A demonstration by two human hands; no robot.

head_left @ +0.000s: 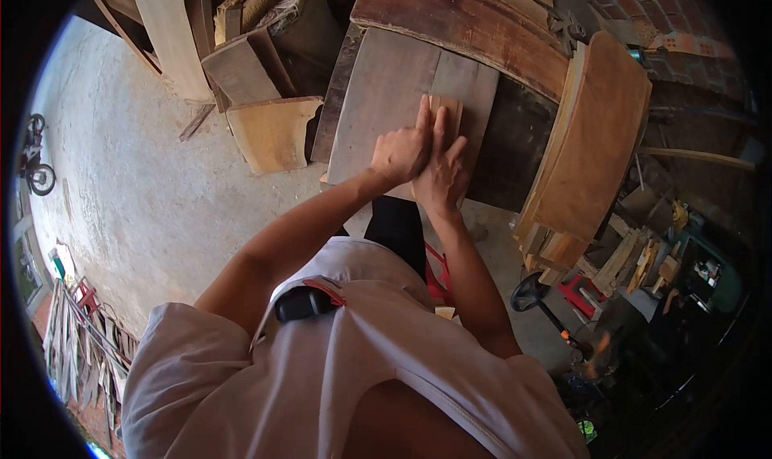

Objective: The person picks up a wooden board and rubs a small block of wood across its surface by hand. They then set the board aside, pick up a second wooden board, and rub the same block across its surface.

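Observation:
A small flat wooden block (451, 112) lies on a wide pale wooden board (382, 81). My right hand (442, 174) is on the block, with its fingers reaching forward over it and gripping it. My left hand (400, 152) overlaps the right one from the left side. Its index finger stretches along the left edge of the block, while the other fingers are curled in. The underside of the block and the fingertips of the curled fingers are hidden.
A dark reddish plank (466, 25) lies beyond the board. Stacked curved wooden panels (595, 137) stand at the right, and a shaped wood piece (273, 129) rests on the floor at the left. Scrap wood (635, 250) and a red stool (581, 294) are at lower right.

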